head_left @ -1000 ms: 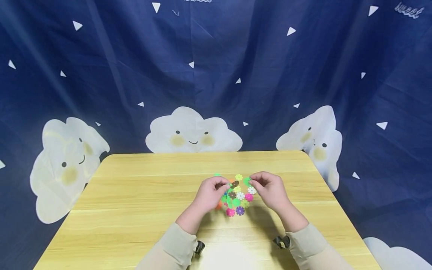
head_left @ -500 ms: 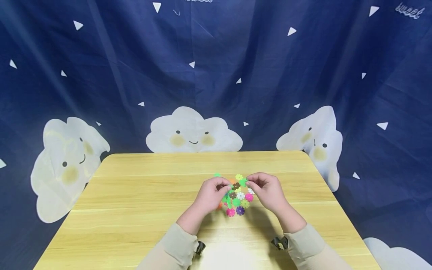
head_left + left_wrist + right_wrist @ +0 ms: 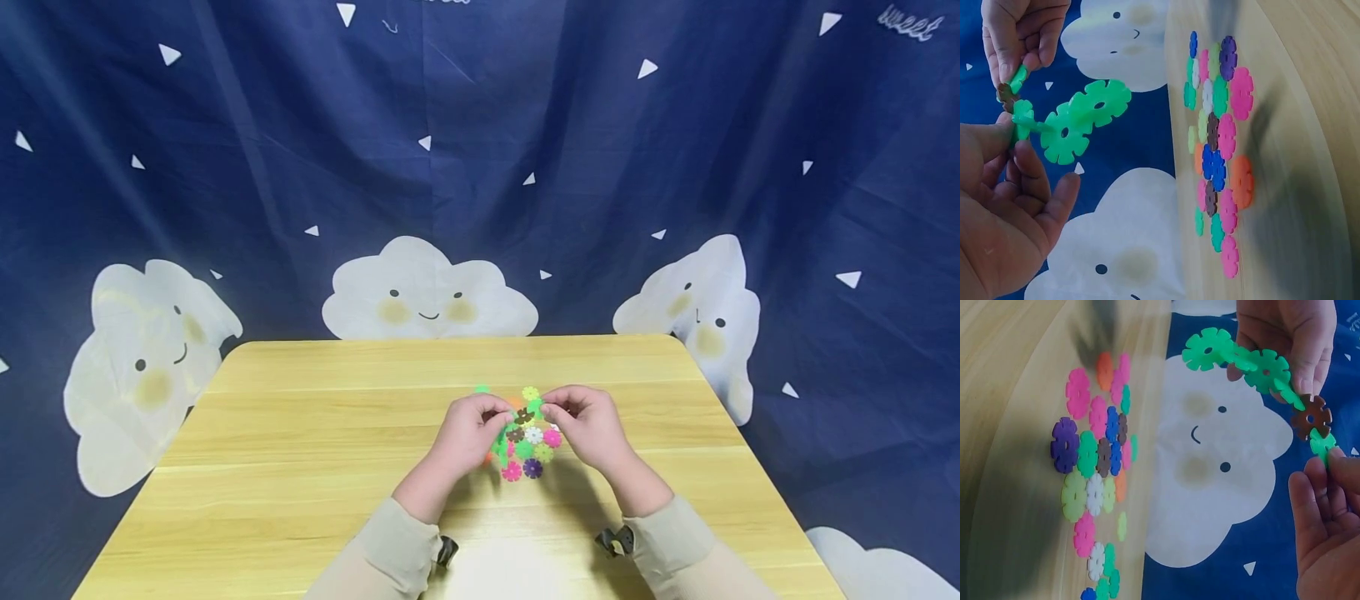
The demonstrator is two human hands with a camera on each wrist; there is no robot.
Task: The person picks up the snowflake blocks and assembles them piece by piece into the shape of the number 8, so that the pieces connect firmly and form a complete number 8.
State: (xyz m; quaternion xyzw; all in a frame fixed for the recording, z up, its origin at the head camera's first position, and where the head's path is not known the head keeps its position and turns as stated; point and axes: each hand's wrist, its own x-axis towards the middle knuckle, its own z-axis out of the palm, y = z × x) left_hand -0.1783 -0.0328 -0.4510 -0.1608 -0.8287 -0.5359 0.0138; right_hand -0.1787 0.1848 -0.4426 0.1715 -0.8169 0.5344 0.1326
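Both hands are raised over the table with a chain of flower-shaped interlocking discs between them. My left hand [image 3: 467, 433] pinches the chain near its green discs [image 3: 1054, 149], several of which hang slotted together at angles. At the chain's end sits a brown disc [image 3: 1322, 416]. My right hand [image 3: 591, 427] holds a single green disc [image 3: 1320, 445] between thumb and fingers, its edge right at the brown disc's rim. The fingertips of the two hands are a short way apart.
Loose flower discs in pink [image 3: 1242, 94], purple [image 3: 1064, 445], white, orange, blue and other colours lie spread beneath the hands on the wooden table [image 3: 300, 467]. A dark blue curtain [image 3: 480, 167] with printed clouds hangs behind the table's far edge.
My right hand has moved left, bringing its green disc from apart to the brown disc beside the left fingers. The left hand has stayed almost in place, still holding the chain.
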